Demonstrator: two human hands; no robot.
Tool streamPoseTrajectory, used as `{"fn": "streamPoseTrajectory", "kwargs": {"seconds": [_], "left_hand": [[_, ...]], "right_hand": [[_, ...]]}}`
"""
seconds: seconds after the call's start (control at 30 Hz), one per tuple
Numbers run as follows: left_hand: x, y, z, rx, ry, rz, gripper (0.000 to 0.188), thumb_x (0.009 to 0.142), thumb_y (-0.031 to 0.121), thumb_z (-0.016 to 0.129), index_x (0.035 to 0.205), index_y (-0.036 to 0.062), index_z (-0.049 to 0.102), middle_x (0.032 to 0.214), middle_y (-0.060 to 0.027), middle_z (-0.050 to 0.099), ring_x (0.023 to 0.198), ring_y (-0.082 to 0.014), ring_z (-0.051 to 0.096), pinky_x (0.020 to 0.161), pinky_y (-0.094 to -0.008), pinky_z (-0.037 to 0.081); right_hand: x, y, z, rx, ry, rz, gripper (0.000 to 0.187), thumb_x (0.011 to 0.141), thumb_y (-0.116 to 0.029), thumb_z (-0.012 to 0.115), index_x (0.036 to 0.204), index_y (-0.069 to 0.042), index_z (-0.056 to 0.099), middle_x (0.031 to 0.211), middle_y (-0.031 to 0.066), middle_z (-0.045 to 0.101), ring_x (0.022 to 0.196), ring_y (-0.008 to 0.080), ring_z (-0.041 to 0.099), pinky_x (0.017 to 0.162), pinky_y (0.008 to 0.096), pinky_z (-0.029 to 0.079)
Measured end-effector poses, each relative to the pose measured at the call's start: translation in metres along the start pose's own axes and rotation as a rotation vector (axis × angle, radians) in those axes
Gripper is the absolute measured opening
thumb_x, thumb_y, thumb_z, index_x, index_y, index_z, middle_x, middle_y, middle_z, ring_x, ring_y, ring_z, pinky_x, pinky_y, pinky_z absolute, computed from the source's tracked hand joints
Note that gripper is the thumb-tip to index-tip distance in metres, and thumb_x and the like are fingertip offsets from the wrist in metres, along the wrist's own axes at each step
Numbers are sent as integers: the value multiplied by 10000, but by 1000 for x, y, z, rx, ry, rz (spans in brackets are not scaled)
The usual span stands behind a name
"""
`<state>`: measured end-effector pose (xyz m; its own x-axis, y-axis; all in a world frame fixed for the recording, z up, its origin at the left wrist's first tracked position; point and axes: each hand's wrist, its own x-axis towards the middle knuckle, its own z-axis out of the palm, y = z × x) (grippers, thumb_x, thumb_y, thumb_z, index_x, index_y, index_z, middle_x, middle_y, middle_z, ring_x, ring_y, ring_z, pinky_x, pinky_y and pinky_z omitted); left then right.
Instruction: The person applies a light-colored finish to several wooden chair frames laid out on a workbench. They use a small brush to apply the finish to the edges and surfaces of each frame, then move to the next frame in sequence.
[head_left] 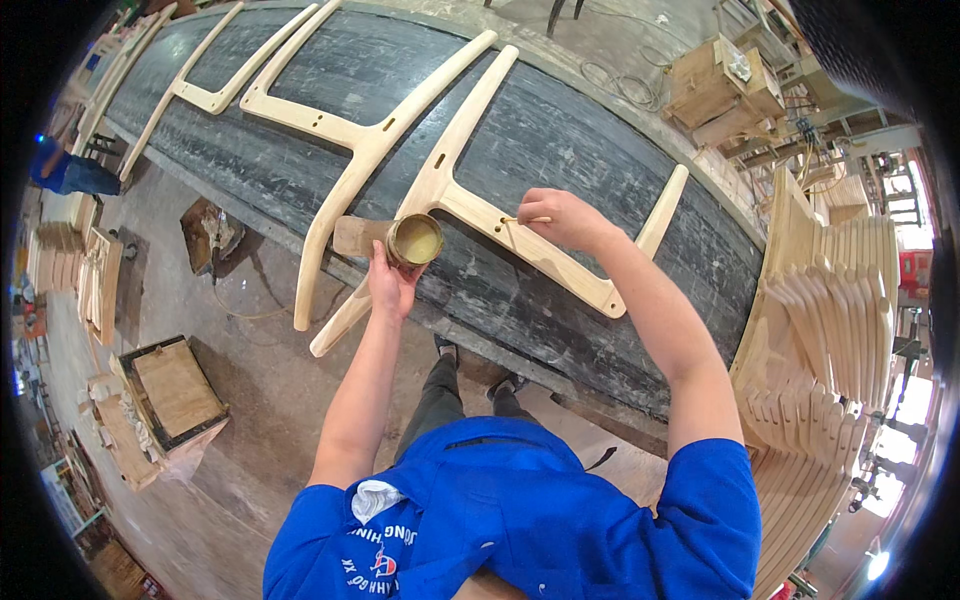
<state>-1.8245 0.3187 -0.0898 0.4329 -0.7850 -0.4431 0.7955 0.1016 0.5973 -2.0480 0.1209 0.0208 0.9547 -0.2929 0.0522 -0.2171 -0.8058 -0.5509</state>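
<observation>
In my left hand (394, 288) is a round open cup (416, 241) with a yellowish substance inside. A short, flat piece of wood (354, 237) sticks out to the left of the cup; whether it is joined to it I cannot tell. My right hand (562, 219) pinches a thin small stick (512, 219). The stick's tip is at a pair of small dark holes in the crossbar of a pale wooden chair side frame (562, 265). That frame lies flat on a long black-topped table (590, 130), one leg reaching past the near edge.
Similar wooden frames (340, 190) lie farther left along the table. Stacked curved wooden parts (825, 320) stand close at the right. On the floor at left are a wooden box (175, 390) and a dark container (212, 238). Another person (70, 170) is at far left.
</observation>
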Motion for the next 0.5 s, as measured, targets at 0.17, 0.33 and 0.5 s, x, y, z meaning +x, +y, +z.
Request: {"fn": "streamPoseTrajectory", "kwargs": {"seconds": [0.17, 0.33, 0.5], "left_hand": [[-7, -12, 18, 61, -1, 8, 431, 964, 445, 380, 1242, 119, 427, 1199, -60, 538, 1079, -219, 549, 858, -413, 490], [-4, -34, 55, 188, -17, 38, 422, 967, 433, 383, 1228, 107, 443, 1191, -55, 553, 1072, -205, 558, 856, -428, 486], [-21, -67, 104, 311, -110, 21, 331, 954, 397, 454, 1180, 154, 448, 1100, -3, 583, 953, -130, 580, 758, -356, 505]], "right_hand": [[-18, -8, -15, 167, 78, 157, 70, 817, -54, 598, 885, -49, 613, 859, 72, 602, 818, 213, 607, 713, 325, 495], [-60, -15, -1, 812, 625, 420, 108, 864, -119, 609, 882, -14, 597, 752, 41, 618, 709, 93, 606, 649, 247, 500], [-99, -33, 12, 731, 762, 495, 178, 898, -176, 592, 861, -3, 572, 705, 37, 608, 682, 91, 607, 605, 221, 491]]}}
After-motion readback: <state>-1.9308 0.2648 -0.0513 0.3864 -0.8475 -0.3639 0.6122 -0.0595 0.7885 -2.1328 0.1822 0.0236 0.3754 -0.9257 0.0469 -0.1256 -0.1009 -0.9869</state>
